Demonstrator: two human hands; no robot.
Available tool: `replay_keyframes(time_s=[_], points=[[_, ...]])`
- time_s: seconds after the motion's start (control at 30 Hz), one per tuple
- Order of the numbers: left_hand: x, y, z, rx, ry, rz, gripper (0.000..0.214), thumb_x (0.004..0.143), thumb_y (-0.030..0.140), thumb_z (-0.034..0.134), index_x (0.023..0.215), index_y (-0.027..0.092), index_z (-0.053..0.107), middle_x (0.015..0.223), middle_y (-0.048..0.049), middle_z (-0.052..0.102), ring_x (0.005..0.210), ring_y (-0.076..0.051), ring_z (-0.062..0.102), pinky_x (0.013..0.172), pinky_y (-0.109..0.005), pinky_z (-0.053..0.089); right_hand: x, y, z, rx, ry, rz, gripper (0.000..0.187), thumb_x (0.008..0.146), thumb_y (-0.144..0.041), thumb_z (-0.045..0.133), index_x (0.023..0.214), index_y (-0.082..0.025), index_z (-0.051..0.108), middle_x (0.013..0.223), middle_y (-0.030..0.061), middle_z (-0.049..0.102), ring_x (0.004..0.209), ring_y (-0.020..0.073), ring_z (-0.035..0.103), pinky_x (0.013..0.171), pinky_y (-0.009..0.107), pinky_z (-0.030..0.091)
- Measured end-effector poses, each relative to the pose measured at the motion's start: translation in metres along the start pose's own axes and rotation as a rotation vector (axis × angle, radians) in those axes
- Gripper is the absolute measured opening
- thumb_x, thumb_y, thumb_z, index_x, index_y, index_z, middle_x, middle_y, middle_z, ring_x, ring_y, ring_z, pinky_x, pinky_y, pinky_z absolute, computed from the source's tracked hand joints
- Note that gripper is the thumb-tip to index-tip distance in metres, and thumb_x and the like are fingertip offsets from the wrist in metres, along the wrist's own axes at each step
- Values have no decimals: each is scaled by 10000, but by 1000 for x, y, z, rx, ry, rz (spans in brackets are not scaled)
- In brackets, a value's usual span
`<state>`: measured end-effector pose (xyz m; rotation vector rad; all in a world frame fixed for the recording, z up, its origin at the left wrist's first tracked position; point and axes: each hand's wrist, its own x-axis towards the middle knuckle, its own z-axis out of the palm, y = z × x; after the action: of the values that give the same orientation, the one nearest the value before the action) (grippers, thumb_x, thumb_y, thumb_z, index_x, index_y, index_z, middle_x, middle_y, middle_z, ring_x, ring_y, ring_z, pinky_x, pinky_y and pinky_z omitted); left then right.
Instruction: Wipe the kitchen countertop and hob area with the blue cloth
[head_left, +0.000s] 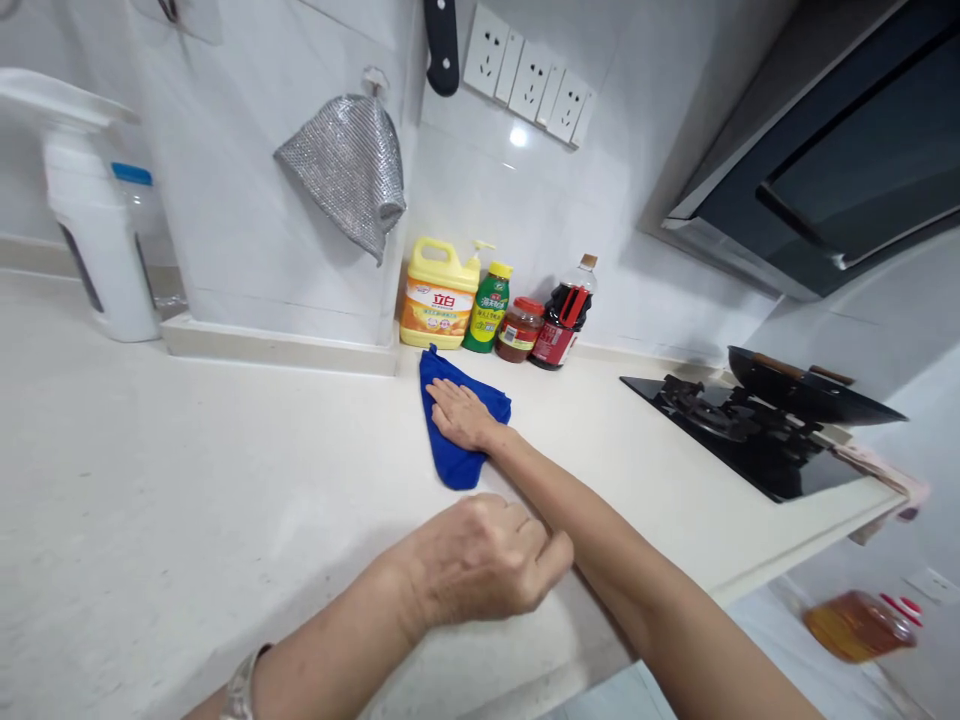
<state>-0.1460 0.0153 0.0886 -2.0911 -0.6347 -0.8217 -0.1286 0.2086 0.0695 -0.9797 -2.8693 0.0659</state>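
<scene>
My right hand [459, 414] lies flat on a blue cloth [456, 466], pressing it against the white countertop [285, 470]. Its fingers are stretched out and point towards the wall. Closer to me, my left hand [487, 560] is curled into a loose fist above the counter, beside my right forearm; nothing shows in it. A bracelet [241, 690] circles my left wrist. Just behind the cloth stand a yellow dish soap jug [439, 300], a green bottle with a pump [487, 312], a red-lidded jar [519, 330] and a dark sauce bottle [559, 325].
To the right, a wok [810, 392] sits on the black gas stove [720, 425], below a range hood [840, 150]. A white spray bottle [97, 220] stands at the left. A silver mesh cloth [349, 165] hangs from a hook. An oil jug [859, 625] is lower right.
</scene>
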Motion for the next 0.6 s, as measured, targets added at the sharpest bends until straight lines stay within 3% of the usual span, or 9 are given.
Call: replay_keyframes(time_s=[0.37,0.47,0.6], points=[[-5,7,4,-1,-75,3,156,803,82,532,701,199,507,536,29,483,427,-127,439,390,-277,341,47,-14,6,35,2,-8,580,1003,-307,281,1548,-111,311,1643,88,243,1522,225,182,1242,422,142],[-10,-2,6,-3,-87,-25,161,790,61,517,707,199,518,533,31,499,427,-134,455,395,-293,343,48,-17,5,33,-6,-5,575,1007,-299,283,1553,-119,305,1645,82,237,1523,223,177,1246,419,130],[-23,-32,5,36,-167,-108,136,815,77,517,751,189,561,540,24,560,456,-151,533,423,-292,375,38,-22,3,38,-14,-33,567,1016,-301,278,1553,-121,304,1645,84,230,1525,209,166,1251,408,124]])
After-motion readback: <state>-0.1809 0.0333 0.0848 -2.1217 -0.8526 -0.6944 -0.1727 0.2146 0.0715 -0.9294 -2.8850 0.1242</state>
